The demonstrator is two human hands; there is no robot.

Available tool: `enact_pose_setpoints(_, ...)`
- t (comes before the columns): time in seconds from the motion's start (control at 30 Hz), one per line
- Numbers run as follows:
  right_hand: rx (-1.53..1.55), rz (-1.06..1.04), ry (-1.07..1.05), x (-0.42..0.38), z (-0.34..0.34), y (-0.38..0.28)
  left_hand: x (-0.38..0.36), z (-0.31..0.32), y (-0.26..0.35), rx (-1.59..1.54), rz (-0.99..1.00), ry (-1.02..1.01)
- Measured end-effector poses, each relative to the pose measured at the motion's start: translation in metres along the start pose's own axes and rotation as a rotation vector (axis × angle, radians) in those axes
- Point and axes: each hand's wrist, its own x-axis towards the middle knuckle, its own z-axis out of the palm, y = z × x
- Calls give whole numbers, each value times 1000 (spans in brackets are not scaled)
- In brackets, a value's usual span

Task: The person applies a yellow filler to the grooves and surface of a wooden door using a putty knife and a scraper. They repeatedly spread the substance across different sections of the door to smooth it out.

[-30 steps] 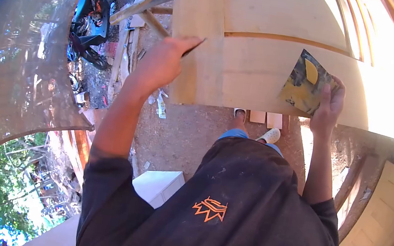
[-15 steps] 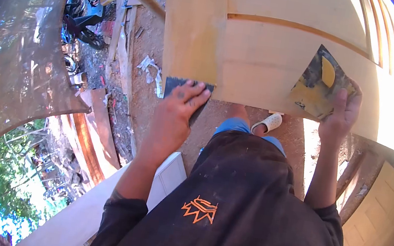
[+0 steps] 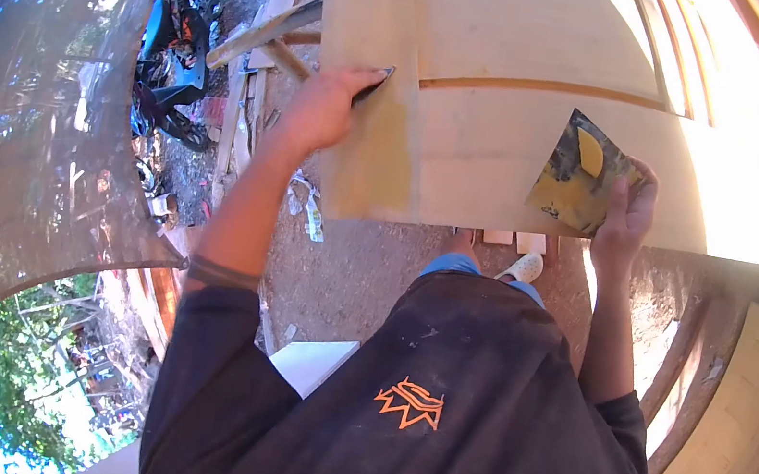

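My left hand [image 3: 322, 108] is closed around a thin dark putty scraper [image 3: 374, 88], seen nearly edge-on. Its blade meets the left border of a pale wooden door [image 3: 499, 147], where a band of yellowish putty [image 3: 375, 164] is spread. On the right, my right hand [image 3: 630, 214] grips a dark, square putty board [image 3: 559, 170] by its lower corner, thumb on top. Yellow smears cover the board, along with a rounded yellow lump of putty [image 3: 590, 153]. The board is held above the door's near right part.
Wooden trestle poles [image 3: 268, 32] stick out at the door's left. Beyond them stands a motorcycle [image 3: 176, 63]. A hanging mesh sheet [image 3: 57, 114] fills the left side. Another panelled door [image 3: 720, 440] leans at lower right, and a white board [image 3: 313, 364] lies behind my left elbow.
My left hand has moved with the scraper from the door's near edge farther up its left border, and the scraper has turned edge-on. My right hand still holds the putty board over the door.
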Motion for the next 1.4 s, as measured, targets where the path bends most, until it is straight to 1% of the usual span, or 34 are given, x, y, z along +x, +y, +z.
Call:
enact_pose_setpoints(0.1, 14, 32, 30, -2, 5, -9, -41, 36, 23, 150, -32, 230)
enact_pose_setpoints(0.2, 111, 88, 20, 3, 5, -1, -73, 36, 45, 50, -138, 134)
enact_pose_setpoints(0.3, 202, 77, 10, 2, 8, -3, -97, 12, 65, -8, -219, -141)
enact_pose_setpoints(0.33, 177, 79, 16, -1, 6, -2, -93, -9, 62, -178, -231, -327)
enact_pose_setpoints(0.43, 151, 40, 32, 6, 7, 0, -66, -39, 39, -210, -152, -352)
enact_pose_setpoints(0.5, 168, 48, 20, 1, 7, -4, -22, -46, 16, -77, -107, -230)
enact_pose_setpoints(0.57, 82, 4, 26, 0, 6, -5, 23, -49, -9, 39, -70, -93)
enact_pose_setpoints(0.6, 37, -15, 25, 1, 6, -5, 39, -48, -17, 12, -88, -133)
enact_pose_setpoints(0.67, 20, 17, 6, 0, 3, -5, 56, -40, -28, -48, -137, -236)
enact_pose_setpoints(0.7, 9, 43, -2, -2, 2, -4, 52, -36, -29, -89, -144, -255)
enact_pose_setpoints(0.77, -6, 27, 0, -3, 2, -2, 43, -27, -29, -180, -154, -295)
enact_pose_setpoints(0.87, 33, 27, 1, 2, 2, 0, 6, -23, 3, -83, -110, -344)
enact_pose_setpoints(0.97, 76, 28, -9, 1, 1, 5, -31, -14, 32, -78, -174, -359)
enact_pose_setpoints(1.07, 54, -4, -13, 5, 1, 2, -67, 2, 54, -169, -289, -317)
enact_pose_setpoints(1.1, 35, -15, -9, 4, 1, 2, -77, 5, 63, -144, -274, -279)
enact_pose_setpoints(1.2, 149, 18, -22, 3, 1, 5, -107, 11, 88, -108, -234, -181)
enact_pose_setpoints(1.3, 162, 9, -10, 2, 5, 2, -134, 13, 98, -140, -269, -247)
enact_pose_setpoints(1.33, 162, 8, -13, 2, 5, 1, -141, 16, 93, -210, -228, -426)
enact_pose_setpoints(1.4, 158, 1, -8, 3, 5, 2, -139, 4, 88, -300, -245, -361)
